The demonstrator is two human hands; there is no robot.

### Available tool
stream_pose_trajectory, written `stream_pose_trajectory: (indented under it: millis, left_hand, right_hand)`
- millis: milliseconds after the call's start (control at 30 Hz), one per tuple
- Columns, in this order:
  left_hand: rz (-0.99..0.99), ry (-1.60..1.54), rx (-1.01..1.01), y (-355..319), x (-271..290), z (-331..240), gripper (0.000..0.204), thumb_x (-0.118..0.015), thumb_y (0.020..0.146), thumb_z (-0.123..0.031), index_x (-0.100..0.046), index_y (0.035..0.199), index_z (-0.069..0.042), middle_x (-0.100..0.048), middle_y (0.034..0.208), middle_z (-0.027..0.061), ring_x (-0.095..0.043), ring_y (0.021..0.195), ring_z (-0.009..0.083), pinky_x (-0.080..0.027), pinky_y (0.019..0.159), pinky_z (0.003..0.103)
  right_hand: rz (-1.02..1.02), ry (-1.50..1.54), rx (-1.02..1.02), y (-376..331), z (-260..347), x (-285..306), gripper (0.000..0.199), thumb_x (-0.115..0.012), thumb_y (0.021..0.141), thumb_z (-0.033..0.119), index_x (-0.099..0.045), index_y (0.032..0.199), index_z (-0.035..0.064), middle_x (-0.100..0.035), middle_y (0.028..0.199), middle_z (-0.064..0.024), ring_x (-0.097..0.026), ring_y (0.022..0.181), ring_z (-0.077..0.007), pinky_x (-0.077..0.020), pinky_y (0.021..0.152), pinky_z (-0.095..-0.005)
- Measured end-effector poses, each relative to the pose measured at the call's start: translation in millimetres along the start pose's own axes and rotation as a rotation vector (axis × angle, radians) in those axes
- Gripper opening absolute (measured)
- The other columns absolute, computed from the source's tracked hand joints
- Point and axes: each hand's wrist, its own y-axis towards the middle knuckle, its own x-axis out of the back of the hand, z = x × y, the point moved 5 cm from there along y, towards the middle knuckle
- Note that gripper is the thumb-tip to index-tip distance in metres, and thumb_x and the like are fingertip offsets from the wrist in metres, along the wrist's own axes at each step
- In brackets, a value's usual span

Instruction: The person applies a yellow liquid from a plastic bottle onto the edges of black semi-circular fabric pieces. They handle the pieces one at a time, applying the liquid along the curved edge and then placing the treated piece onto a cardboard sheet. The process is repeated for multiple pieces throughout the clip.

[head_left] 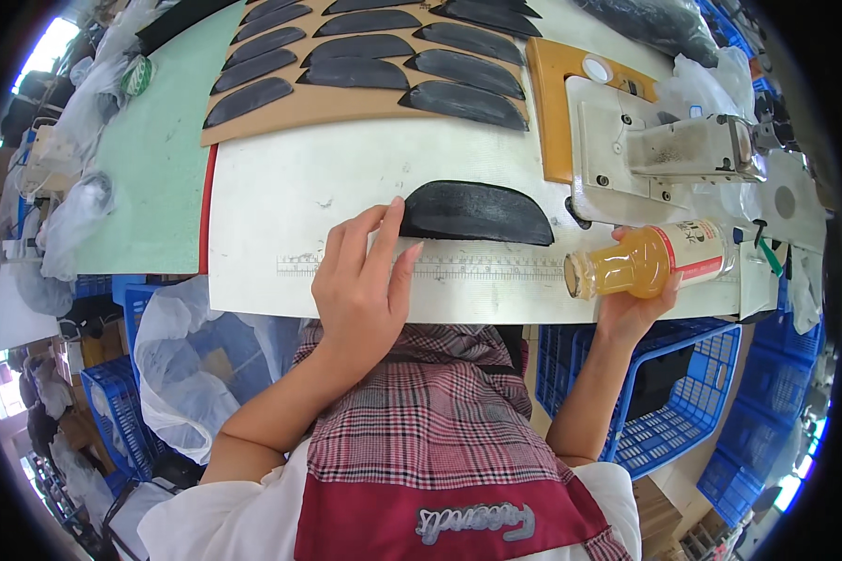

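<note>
A black half-moon-shaped piece (477, 213) lies flat on the white tabletop, its curved edge facing away from me. My left hand (363, 271) is at its left end, fingers stretched out and apart, with a fingertip at the piece's edge. On the right, my right hand (634, 304) is wrapped round a bottle (641, 265) of amber-yellow liquid with a cream and red label. The bottle is tipped on its side, its mouth toward the left. Part of my right hand is hidden behind it.
Several similar black pieces (358, 47) lie in rows on a brown board (365, 120) at the back. A sewing-machine-like device (669, 154) stands at the right on an orange-yellow base (554, 112). A ruler scale (440, 268) runs along the front. Blue crates (669, 439) sit below.
</note>
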Motion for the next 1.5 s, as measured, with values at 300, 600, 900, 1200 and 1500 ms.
stream_pose_trajectory:
  millis: [300,600,900,1200,1500]
  left_hand:
    - [0.121,-0.299,0.201,10,3,13,0.033,-0.061,0.075,-0.006,-0.055,0.106,0.001,-0.056,0.094,0.0132,-0.056,0.081,0.0228,-0.044,0.071,0.028]
    - [0.252,-0.409,0.172,31,1,28,0.025,-0.066,0.068,-0.003,-0.060,0.091,0.002,-0.059,0.083,0.0097,-0.057,0.075,0.0177,-0.045,0.069,0.026]
    - [0.183,-0.316,0.022,37,1,28,0.021,-0.069,0.066,-0.009,-0.061,0.083,0.000,-0.059,0.076,0.0087,-0.059,0.069,0.0210,-0.046,0.058,0.027]
    - [0.052,-0.095,-0.081,42,0,20,0.019,-0.070,0.066,-0.014,-0.055,0.070,-0.004,-0.048,0.062,0.0043,-0.045,0.060,0.0190,-0.038,0.049,0.030]
    - [0.244,-0.465,0.483,29,-7,30,0.018,-0.062,0.076,-0.018,-0.055,0.069,-0.002,-0.049,0.063,0.0028,-0.040,0.067,0.0166,-0.034,0.060,0.027]
  right_hand:
    - [0.083,0.042,0.019,1,-1,1,0.061,-0.046,0.080,0.049,-0.040,0.116,-0.0006,-0.051,0.102,-0.0152,-0.051,0.095,-0.0287,-0.0463,0.078,-0.0347]
    - [-0.012,-0.008,-0.005,0,0,-1,0.065,-0.049,0.075,0.054,-0.046,0.110,-0.0008,-0.055,0.094,-0.0155,-0.053,0.090,-0.0275,-0.0428,0.080,-0.0347]
    - [0.083,0.072,-0.002,1,-1,1,0.061,-0.048,0.080,0.047,-0.039,0.117,-0.0010,-0.051,0.103,-0.0154,-0.051,0.095,-0.0305,-0.0488,0.077,-0.0353]
    - [-0.008,0.021,-0.028,1,-1,1,0.066,-0.049,0.074,0.054,-0.045,0.110,-0.0015,-0.055,0.094,-0.0167,-0.054,0.091,-0.0273,-0.0438,0.078,-0.0341]
    - [-0.007,0.063,-0.022,-1,-1,1,0.067,-0.051,0.074,0.054,-0.045,0.111,-0.0016,-0.055,0.094,-0.0167,-0.054,0.090,-0.0268,-0.0432,0.078,-0.0332]
